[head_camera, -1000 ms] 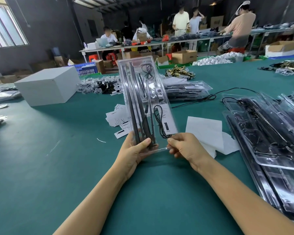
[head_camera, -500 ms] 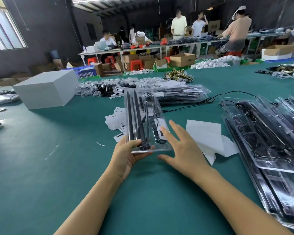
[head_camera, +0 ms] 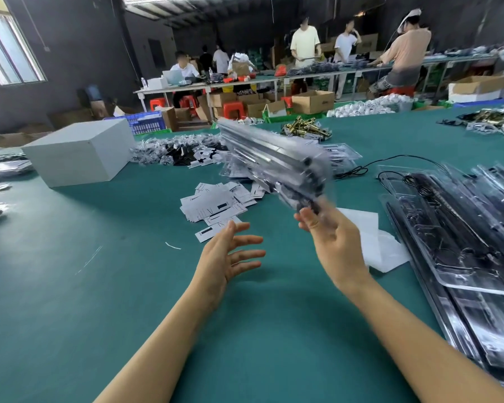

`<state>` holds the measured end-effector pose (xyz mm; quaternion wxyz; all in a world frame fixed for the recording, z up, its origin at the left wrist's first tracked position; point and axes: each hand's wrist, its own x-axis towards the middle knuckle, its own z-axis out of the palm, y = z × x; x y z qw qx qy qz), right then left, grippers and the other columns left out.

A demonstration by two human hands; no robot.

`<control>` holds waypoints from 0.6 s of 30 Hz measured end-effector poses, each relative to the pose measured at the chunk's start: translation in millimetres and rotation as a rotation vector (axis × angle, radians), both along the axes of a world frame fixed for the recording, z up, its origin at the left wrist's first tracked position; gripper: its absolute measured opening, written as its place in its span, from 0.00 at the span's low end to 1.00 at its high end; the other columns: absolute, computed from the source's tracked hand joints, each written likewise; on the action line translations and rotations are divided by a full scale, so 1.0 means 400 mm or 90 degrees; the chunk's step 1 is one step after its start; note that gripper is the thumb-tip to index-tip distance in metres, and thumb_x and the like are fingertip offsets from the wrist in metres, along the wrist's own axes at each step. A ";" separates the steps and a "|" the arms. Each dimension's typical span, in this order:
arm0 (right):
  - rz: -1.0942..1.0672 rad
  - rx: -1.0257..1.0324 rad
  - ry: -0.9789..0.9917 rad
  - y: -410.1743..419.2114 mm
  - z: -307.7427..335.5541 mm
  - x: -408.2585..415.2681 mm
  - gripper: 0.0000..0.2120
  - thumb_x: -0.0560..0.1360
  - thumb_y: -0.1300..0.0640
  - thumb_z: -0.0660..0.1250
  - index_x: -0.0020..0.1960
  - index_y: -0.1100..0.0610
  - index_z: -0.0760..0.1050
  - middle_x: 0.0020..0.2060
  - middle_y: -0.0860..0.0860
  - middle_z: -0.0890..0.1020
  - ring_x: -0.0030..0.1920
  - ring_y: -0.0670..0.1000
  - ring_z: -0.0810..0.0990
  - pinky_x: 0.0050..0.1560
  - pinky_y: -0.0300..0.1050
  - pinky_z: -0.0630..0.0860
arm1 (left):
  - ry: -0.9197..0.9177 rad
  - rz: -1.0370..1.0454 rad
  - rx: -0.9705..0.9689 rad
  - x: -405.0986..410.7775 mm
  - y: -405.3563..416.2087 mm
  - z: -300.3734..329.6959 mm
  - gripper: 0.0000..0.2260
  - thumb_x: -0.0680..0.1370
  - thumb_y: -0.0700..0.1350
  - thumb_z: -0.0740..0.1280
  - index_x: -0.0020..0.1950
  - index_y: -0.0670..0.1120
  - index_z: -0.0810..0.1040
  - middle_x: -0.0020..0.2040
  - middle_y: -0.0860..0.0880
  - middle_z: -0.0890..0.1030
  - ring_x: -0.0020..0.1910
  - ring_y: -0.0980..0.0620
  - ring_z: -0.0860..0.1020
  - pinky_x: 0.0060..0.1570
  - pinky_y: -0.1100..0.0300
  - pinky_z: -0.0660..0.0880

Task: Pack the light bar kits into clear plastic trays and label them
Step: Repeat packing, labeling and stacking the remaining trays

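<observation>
My right hand (head_camera: 333,239) grips the near end of a packed clear plastic tray (head_camera: 277,164) with black light bars and cables inside. The tray is in the air, blurred, turned edge-on and pointing up and to the left. My left hand (head_camera: 230,257) hovers over the green table (head_camera: 99,286) with fingers spread and holds nothing. A heap of white paper labels (head_camera: 216,203) lies on the table just beyond my left hand. A stack of packed clear trays (head_camera: 463,242) lies at the right.
A white box (head_camera: 79,152) stands at the far left. White paper sheets (head_camera: 373,242) lie under my right hand. More packed trays (head_camera: 341,158), small bagged parts (head_camera: 172,152), a black cable (head_camera: 390,161) and brass fittings (head_camera: 303,129) lie further back. People work at distant tables.
My left hand let go of the tray and drew back with fingers spread. My right hand took hold of its near end and swung it up and to the right, off the table.
</observation>
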<state>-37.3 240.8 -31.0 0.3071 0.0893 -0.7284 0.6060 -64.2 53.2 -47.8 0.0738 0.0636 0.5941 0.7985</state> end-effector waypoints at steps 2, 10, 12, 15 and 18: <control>0.081 -0.210 -0.062 0.018 0.031 0.001 0.05 0.73 0.50 0.67 0.46 0.50 0.80 0.35 0.45 0.81 0.41 0.55 0.85 0.42 0.44 0.82 | -0.024 0.054 0.034 -0.011 -0.012 -0.005 0.26 0.73 0.60 0.63 0.61 0.42 0.74 0.49 0.41 0.84 0.47 0.40 0.83 0.43 0.52 0.82; 0.058 -0.469 -0.287 0.124 0.047 -0.006 0.08 0.72 0.52 0.72 0.44 0.55 0.75 0.28 0.48 0.77 0.24 0.49 0.78 0.19 0.34 0.67 | -0.107 0.109 0.251 -0.046 -0.050 -0.006 0.30 0.67 0.59 0.70 0.62 0.45 0.68 0.55 0.37 0.80 0.52 0.38 0.82 0.46 0.48 0.81; 0.062 -0.496 -0.343 0.130 0.042 -0.007 0.08 0.72 0.53 0.72 0.42 0.55 0.74 0.26 0.50 0.76 0.22 0.47 0.74 0.18 0.34 0.65 | -0.114 0.119 0.286 -0.052 -0.063 -0.004 0.29 0.67 0.59 0.71 0.61 0.46 0.69 0.56 0.37 0.79 0.53 0.38 0.82 0.48 0.46 0.81; 0.063 -0.502 -0.412 0.145 0.044 -0.007 0.10 0.70 0.53 0.73 0.38 0.53 0.73 0.24 0.49 0.74 0.20 0.47 0.70 0.17 0.34 0.62 | -0.109 0.162 0.337 -0.062 -0.090 0.001 0.20 0.70 0.57 0.70 0.55 0.47 0.73 0.53 0.43 0.78 0.51 0.40 0.82 0.52 0.45 0.79; 0.052 -0.473 -0.474 0.158 0.044 -0.009 0.09 0.69 0.53 0.73 0.41 0.54 0.74 0.26 0.50 0.76 0.20 0.47 0.71 0.17 0.33 0.62 | -0.105 0.207 0.343 -0.066 -0.121 0.007 0.04 0.79 0.44 0.66 0.50 0.45 0.76 0.48 0.45 0.78 0.45 0.44 0.83 0.47 0.52 0.82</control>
